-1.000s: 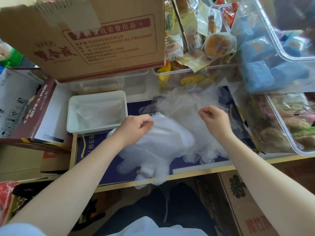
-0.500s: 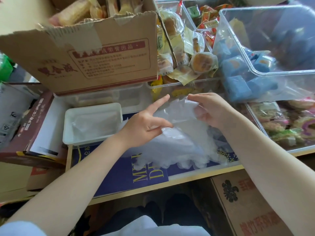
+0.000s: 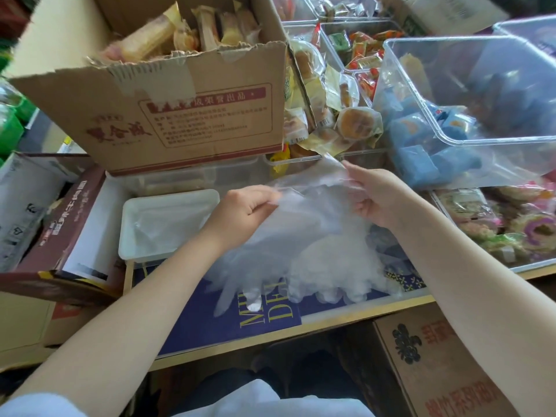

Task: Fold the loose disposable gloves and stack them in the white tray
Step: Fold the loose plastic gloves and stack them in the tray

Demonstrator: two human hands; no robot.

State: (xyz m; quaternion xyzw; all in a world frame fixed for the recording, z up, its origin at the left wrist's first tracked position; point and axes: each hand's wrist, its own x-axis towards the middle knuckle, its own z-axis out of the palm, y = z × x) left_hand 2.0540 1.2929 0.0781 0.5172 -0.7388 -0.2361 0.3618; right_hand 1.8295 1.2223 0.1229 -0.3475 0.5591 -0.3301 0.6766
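Gloves of thin clear plastic (image 3: pixel 304 245) were held up between both hands over the worktop (image 3: pixel 270 332), their finger ends hanging down to the blue printed sheet (image 3: pixel 240 320) that lay there. The cuff edge was pinched on one side by the closed fingers of the left hand (image 3: pixel 246 209) and on the other by the thumb and fingertips of the right hand (image 3: pixel 376 194), so that the film was stretched between them. More loose gloves were heaped beneath and to the right of the held piece, resting on the blue sheet near the front edge of the worktop. The white tray (image 3: pixel 129 233) was set just to the left of the left hand, and some clear film could be seen lying flat in its bottom. A torn cardboard box (image 3: pixel 180 115) filled with wrapped snacks was placed behind the tray, and clear plastic bins (image 3: pixel 469 121) of packaged pastries were ranged at the right. Whether one glove or several were gripped could not be told.
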